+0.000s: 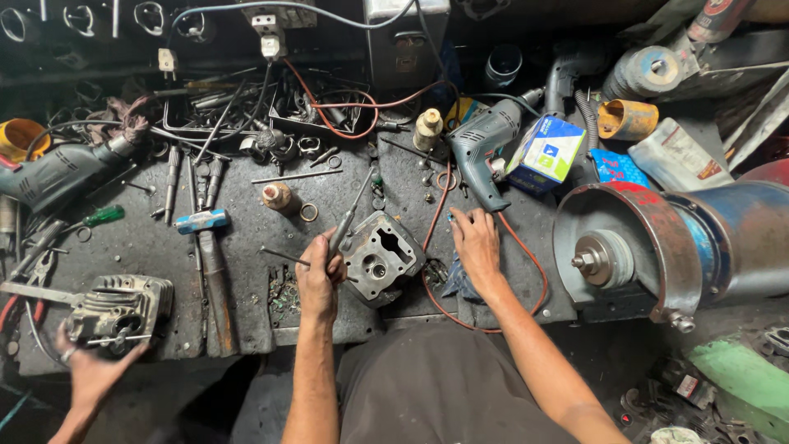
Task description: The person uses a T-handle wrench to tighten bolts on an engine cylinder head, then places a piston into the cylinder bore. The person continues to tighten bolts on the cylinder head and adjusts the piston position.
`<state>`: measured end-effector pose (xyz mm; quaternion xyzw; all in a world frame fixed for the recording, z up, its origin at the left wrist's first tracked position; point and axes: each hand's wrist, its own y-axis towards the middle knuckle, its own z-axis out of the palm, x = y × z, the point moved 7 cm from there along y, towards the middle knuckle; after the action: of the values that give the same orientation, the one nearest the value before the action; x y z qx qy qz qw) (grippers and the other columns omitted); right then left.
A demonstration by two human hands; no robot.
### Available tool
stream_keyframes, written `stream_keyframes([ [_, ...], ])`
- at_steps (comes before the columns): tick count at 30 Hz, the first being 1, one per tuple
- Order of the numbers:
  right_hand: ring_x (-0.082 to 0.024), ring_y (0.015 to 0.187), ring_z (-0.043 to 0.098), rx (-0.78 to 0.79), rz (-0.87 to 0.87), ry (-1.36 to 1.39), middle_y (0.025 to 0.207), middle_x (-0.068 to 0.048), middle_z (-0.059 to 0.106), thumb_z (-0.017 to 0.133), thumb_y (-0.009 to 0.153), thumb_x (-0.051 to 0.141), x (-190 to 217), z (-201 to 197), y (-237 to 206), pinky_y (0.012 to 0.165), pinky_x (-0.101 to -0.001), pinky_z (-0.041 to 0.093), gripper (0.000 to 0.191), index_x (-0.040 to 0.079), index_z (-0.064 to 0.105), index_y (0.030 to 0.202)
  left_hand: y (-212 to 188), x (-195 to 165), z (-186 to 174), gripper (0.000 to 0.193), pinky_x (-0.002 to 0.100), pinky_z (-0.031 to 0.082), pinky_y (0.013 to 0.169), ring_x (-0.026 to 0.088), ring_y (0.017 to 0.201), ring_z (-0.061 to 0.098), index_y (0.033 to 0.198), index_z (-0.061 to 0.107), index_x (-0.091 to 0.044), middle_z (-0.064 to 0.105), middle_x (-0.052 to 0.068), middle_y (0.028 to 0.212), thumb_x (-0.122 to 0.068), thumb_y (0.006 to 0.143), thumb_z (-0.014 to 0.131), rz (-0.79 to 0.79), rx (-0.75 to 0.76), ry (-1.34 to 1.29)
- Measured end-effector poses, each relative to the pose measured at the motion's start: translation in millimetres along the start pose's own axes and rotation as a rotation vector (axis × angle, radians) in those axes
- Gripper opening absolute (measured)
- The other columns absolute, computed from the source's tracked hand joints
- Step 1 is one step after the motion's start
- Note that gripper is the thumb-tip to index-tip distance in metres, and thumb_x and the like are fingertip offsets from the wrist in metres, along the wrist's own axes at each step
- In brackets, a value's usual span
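Observation:
A grey metal engine cylinder head (380, 256) lies on the dark workbench (246, 247) in front of me. My left hand (317, 275) grips a long thin metal tool (348, 215), likely a screwdriver, whose handle end rests by the head's left edge. My right hand (475, 242) lies flat on the bench just right of the head, fingers spread, touching a red wire (440, 201). It holds nothing that I can see.
Another person's hand (86, 374) holds a finned engine part (119, 308) at the lower left. A hammer (209, 263), a green-handled screwdriver (103, 216), two power drills (485, 140), a small box (546, 152) and a bench grinder (649, 242) crowd the bench.

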<state>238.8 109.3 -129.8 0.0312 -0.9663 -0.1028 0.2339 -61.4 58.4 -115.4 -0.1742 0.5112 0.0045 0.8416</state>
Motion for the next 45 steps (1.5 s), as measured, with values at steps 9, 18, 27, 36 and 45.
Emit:
stream_keyframes([
  [9,-0.025,0.093,0.075,0.061,0.401,0.837,0.104,-0.017,0.075,0.072,0.094,0.005,-20.8,21.8,-0.7,0.08,-0.0348,0.062,0.016,0.003,0.061,0.106,-12.2,-17.0,24.8,0.035,0.023,0.054,0.071,0.008,0.081,0.068,0.118,0.077,-0.003,0.078,0.003,0.094,-0.013,0.085,0.082,0.12,0.145,0.455],
  [18,-0.028,0.109,0.073,0.215,0.577,1.791,0.122,-0.024,0.07,0.067,0.095,0.005,-7.5,22.5,0.5,0.093,-0.037,0.062,0.017,0.001,0.057,0.108,-20.0,-24.3,64.1,0.034,0.025,0.058,0.075,0.006,0.082,0.073,0.115,0.079,-0.008,0.082,0.006,0.093,-0.016,0.082,0.084,0.171,0.254,0.795],
  [27,-0.024,0.104,0.073,0.302,0.333,1.546,0.118,-0.019,0.072,0.069,0.092,-0.002,-1.5,11.7,1.5,0.093,-0.0364,0.061,0.034,-0.001,0.061,0.125,-17.9,-26.0,57.7,0.036,0.024,0.057,0.071,0.006,0.079,0.071,0.116,0.078,-0.008,0.083,0.005,0.09,-0.02,0.082,0.084,0.098,0.248,0.767],
  [36,-0.018,0.1,0.074,0.398,-0.053,1.019,0.109,-0.012,0.076,0.079,0.081,-0.005,69.9,-33.9,-17.3,0.091,-0.0309,0.061,0.029,0.0,0.077,0.11,-3.2,-3.2,34.2,0.059,0.023,0.051,0.07,0.006,0.078,0.069,0.099,0.084,-0.005,0.082,0.004,0.088,-0.053,0.1,0.05,0.01,0.299,0.541],
  [45,-0.018,0.09,0.077,0.383,-0.167,0.931,0.102,-0.011,0.079,0.077,0.083,-0.004,91.0,-66.7,-19.5,0.08,-0.0295,0.063,0.029,0.003,0.077,0.111,-0.7,-1.8,27.2,0.085,0.028,0.039,0.054,0.009,0.057,0.049,0.093,0.086,-0.004,0.075,0.004,0.07,-0.07,0.098,0.033,-0.142,0.299,0.565],
])
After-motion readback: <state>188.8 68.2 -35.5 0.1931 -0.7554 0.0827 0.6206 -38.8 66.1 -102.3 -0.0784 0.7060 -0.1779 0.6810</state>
